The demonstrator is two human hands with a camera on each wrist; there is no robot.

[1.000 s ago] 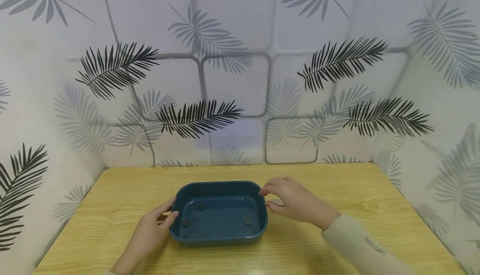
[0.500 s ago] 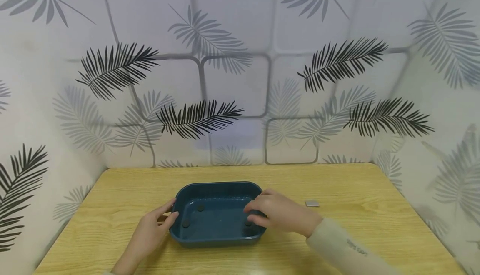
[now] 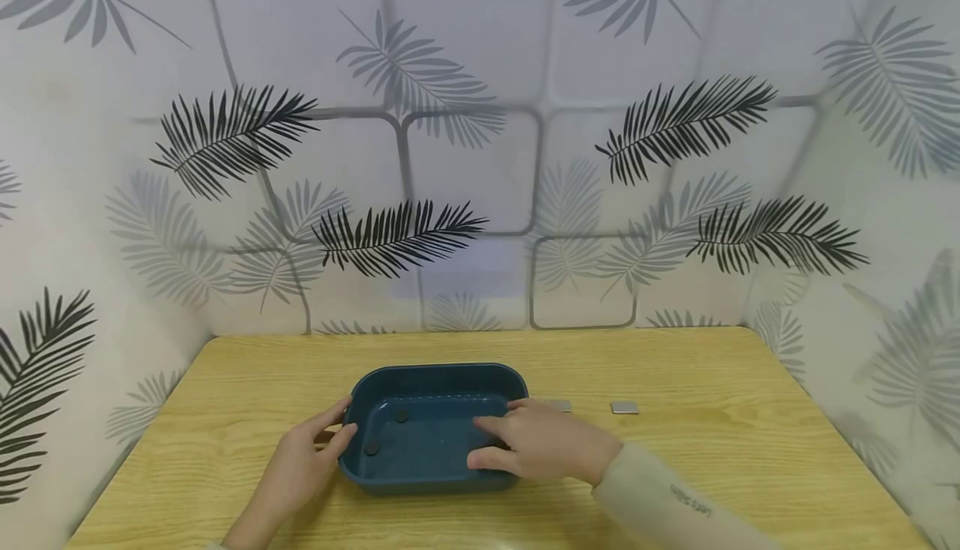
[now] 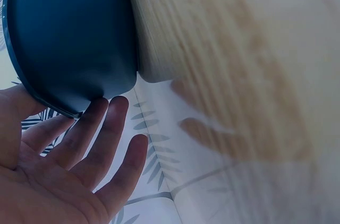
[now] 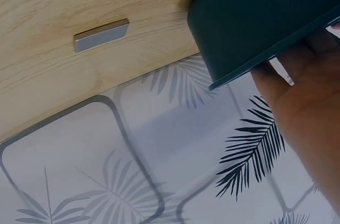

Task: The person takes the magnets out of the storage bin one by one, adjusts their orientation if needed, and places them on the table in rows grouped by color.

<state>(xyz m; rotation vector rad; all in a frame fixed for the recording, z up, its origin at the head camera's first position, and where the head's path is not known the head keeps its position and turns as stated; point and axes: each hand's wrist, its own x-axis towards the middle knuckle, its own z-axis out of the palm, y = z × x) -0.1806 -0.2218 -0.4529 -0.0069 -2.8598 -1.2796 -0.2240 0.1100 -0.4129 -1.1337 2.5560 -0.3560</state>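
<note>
A dark blue rounded rectangular plastic basin (image 3: 435,483) stands on the wooden table. My left hand (image 3: 300,458) grips its left rim, thumb over the edge; in the left wrist view its fingertips (image 4: 118,104) meet the outer wall. My right hand (image 3: 543,442) reaches over the right rim into the basin, thumb and index finger apart, with nothing seen between them. Two dark round discs, a rear one (image 3: 402,415) and a front one (image 3: 372,447), lie at the left of the basin floor. My right hand covers the floor's right part.
Right of the basin, two small flat grey metal plates lie on the table (image 3: 712,450): one (image 3: 557,406) partly behind my right hand, another (image 3: 624,407) farther right. A leaf-patterned backdrop (image 3: 480,200) rises behind the table and at both sides.
My right hand has moved left from the basin's right rim into the basin, now covering a third disc seen earlier. Both metal plates now show. My left hand has stayed put.
</note>
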